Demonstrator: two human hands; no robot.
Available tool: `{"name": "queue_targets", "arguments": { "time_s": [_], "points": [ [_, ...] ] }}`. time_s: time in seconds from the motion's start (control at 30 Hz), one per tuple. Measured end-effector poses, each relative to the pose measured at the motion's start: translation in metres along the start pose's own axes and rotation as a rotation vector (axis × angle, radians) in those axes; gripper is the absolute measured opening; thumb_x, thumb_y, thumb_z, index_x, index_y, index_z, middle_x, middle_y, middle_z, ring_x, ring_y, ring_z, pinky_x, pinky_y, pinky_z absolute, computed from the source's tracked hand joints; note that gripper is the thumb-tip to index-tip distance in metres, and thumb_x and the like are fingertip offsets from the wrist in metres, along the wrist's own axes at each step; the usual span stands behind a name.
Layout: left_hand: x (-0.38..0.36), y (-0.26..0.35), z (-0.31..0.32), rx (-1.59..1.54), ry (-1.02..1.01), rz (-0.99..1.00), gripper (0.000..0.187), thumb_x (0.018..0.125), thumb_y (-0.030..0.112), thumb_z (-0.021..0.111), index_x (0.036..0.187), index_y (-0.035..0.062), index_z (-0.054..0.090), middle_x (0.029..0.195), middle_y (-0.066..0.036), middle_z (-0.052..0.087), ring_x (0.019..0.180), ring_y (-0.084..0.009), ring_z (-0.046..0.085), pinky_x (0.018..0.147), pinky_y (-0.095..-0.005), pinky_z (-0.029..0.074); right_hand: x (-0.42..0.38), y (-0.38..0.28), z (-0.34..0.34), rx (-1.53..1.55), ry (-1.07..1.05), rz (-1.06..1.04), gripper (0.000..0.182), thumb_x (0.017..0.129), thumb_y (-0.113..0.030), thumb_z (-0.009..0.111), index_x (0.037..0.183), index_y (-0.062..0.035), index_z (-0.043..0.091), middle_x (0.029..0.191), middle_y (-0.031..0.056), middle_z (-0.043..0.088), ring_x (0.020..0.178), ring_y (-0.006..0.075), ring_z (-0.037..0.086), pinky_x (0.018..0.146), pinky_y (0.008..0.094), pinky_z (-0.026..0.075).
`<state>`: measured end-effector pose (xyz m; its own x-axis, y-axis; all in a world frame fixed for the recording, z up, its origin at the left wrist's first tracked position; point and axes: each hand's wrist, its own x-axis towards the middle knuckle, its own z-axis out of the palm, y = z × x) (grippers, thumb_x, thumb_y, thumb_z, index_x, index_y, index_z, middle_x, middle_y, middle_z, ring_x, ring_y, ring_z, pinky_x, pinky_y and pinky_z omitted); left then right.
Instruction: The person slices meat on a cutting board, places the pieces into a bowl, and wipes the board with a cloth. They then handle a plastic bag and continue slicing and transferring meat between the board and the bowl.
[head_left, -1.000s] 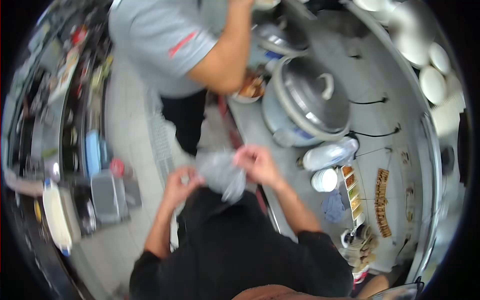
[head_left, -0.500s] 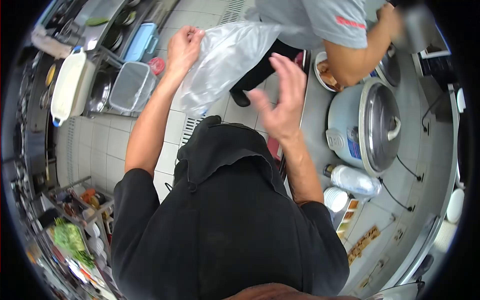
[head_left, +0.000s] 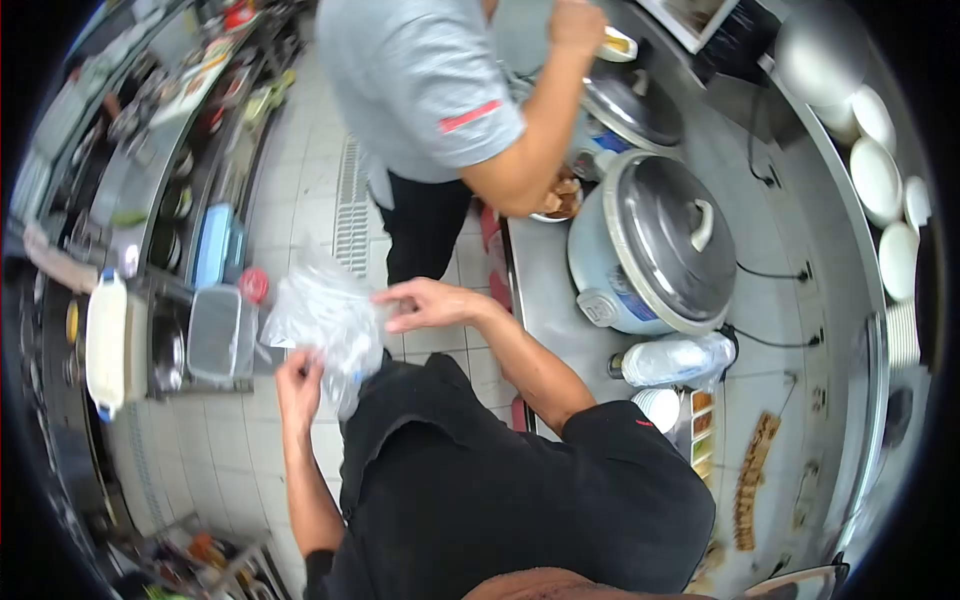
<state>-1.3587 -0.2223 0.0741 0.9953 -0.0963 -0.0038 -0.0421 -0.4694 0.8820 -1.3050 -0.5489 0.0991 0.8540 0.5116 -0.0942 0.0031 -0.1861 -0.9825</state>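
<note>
A crumpled, clear plastic bag [head_left: 325,310] hangs in front of me at waist height, over the tiled floor. At its lower left edge, my left hand [head_left: 299,388] pinches the plastic between bent fingers and thumb. On the other side, my right hand [head_left: 432,304] has its thumb and fingers at the bag's right edge, gripping the film there. The bag is blurred in places, and its opening does not show clearly.
A person in a grey shirt [head_left: 415,85] stands ahead, an arm raised over the counter [head_left: 545,285]. Large lidded cookers [head_left: 640,240], wrapped stacked containers [head_left: 675,360] and white bowls [head_left: 657,408] stand at right. Left are a clear tub [head_left: 222,335] and a white-lidded cooler [head_left: 107,340].
My view has turned right. My left hand came down with the bag, which is now bunched smaller. My right hand, open and apart before, is now at the bag's edge.
</note>
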Motion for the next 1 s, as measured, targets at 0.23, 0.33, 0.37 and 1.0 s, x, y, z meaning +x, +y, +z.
{"name": "queue_targets", "arguments": {
  "time_s": [0.23, 0.33, 0.37, 1.0],
  "points": [
    [-0.081, -0.167, 0.001, -0.178, 0.084, -0.489, 0.007, 0.088, 0.007, 0.065, 0.086, 0.0005, 0.068, 0.065, 0.0, 0.057, 0.054, -0.0091, 0.051, 0.049, -0.0273, 0.041, -0.123, -0.05, -0.173, 0.773, 0.949, -0.307, 0.04, 0.106, -0.031, 0.052, 0.128, 0.0021, 0.046, 0.128, 0.0298, 0.059, 0.104, 0.0371, 0.069, 0.08, 0.0434, 0.064],
    [-0.105, -0.206, 0.003, -0.145, 0.09, -0.63, 0.007, 0.088, 0.008, 0.066, 0.087, 0.0015, 0.068, 0.064, 0.0, 0.058, 0.051, -0.0102, 0.052, 0.046, -0.0274, 0.04, -0.136, -0.071, -0.231, 0.828, 0.976, -0.395, 0.051, 0.107, -0.03, 0.049, 0.142, -0.0004, 0.028, 0.144, 0.035, 0.042, 0.117, 0.0481, 0.06, 0.085, 0.0491, 0.062],
    [-0.11, -0.216, 0.004, -0.13, 0.09, -0.663, 0.007, 0.088, 0.008, 0.066, 0.087, 0.0016, 0.068, 0.065, 0.0, 0.058, 0.05, -0.0104, 0.051, 0.045, -0.0273, 0.04, -0.134, -0.084, -0.243, 0.812, 0.993, -0.413, 0.053, 0.107, -0.03, 0.049, 0.144, -0.0011, 0.025, 0.145, 0.0362, 0.039, 0.119, 0.0503, 0.058, 0.086, 0.0505, 0.061],
    [-0.234, -0.331, 0.01, 0.181, 0.028, -0.657, 0.02, 0.088, 0.013, 0.063, 0.072, 0.0019, 0.066, 0.063, -0.003, 0.057, 0.059, -0.016, 0.053, 0.054, -0.0365, 0.042, -0.11, -0.112, -0.238, 0.766, 1.072, -0.469, 0.046, 0.107, -0.029, 0.048, 0.137, 0.0029, 0.037, 0.134, 0.0332, 0.055, 0.111, 0.0434, 0.066, 0.087, 0.0484, 0.06]
  ]
}}
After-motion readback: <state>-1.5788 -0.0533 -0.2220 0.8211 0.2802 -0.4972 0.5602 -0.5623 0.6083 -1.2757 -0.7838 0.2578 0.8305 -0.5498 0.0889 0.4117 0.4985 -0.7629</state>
